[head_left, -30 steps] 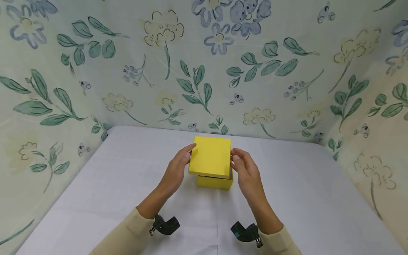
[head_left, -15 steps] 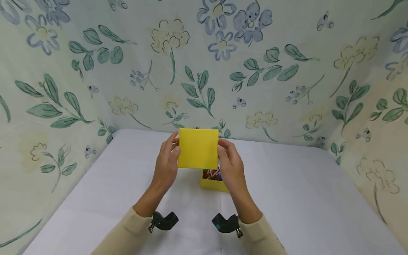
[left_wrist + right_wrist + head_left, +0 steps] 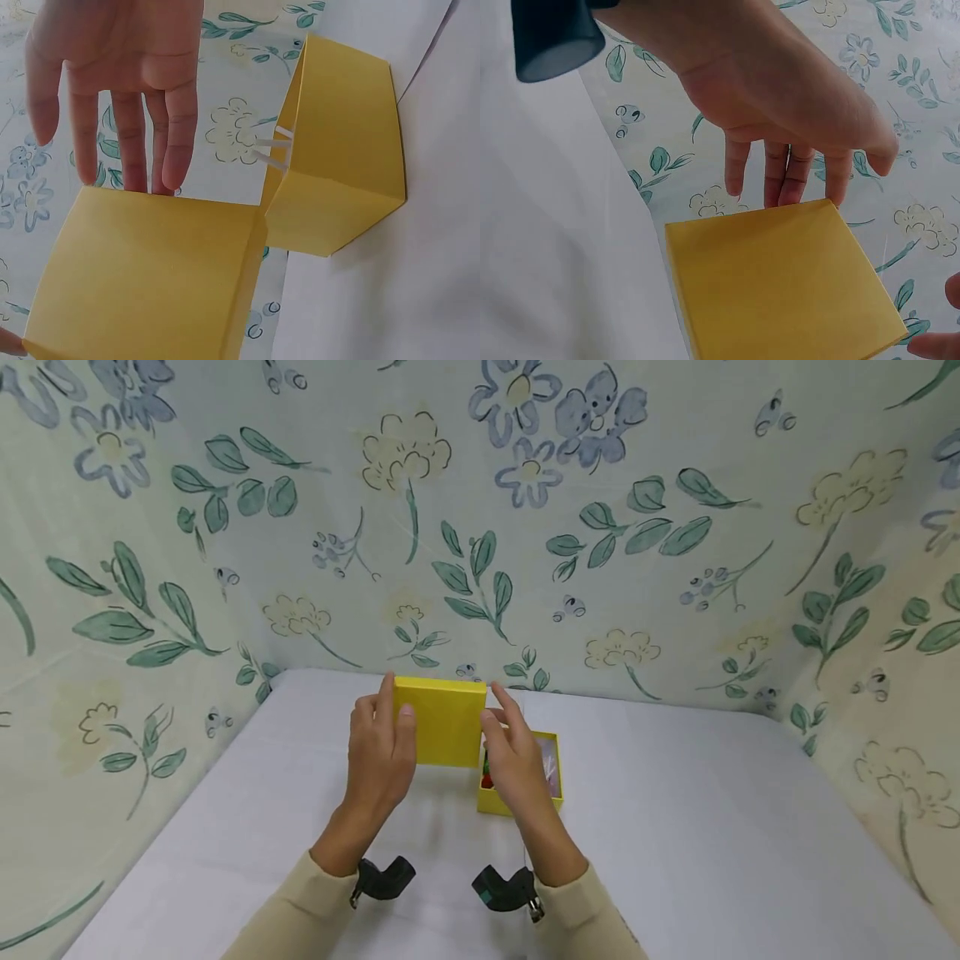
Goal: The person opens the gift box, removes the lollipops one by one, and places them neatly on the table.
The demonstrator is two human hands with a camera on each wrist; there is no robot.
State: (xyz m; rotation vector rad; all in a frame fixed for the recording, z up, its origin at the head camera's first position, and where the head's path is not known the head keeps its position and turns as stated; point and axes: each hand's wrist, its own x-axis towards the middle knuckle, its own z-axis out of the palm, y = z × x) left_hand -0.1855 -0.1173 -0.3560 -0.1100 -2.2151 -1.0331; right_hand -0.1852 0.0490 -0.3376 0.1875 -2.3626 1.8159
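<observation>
A yellow box lid (image 3: 442, 723) is raised and tilted up, held between my two hands just left of the yellow box (image 3: 498, 802). My left hand (image 3: 378, 747) presses the lid's left side with nearly straight fingertips; its thumb stands apart from the lid in the left wrist view. On the opposite side, my right hand (image 3: 517, 760) presses with extended fingers (image 3: 786, 176), its thumb also free in the right wrist view. The box sits uncovered on the table, partly hidden by my right hand. Inside are red and green things, and white sticks (image 3: 271, 150) show at its mouth.
A white cloth (image 3: 712, 827) covers the table, with bare stretches to the left and right of the box. Floral fabric (image 3: 465, 527) rises behind and on both sides. A black wrist camera (image 3: 384, 878) sits at each cuff.
The lid has come off the box, moved left and tipped upright, carried by both hands. The box has stayed on the table, and its contents are now exposed.
</observation>
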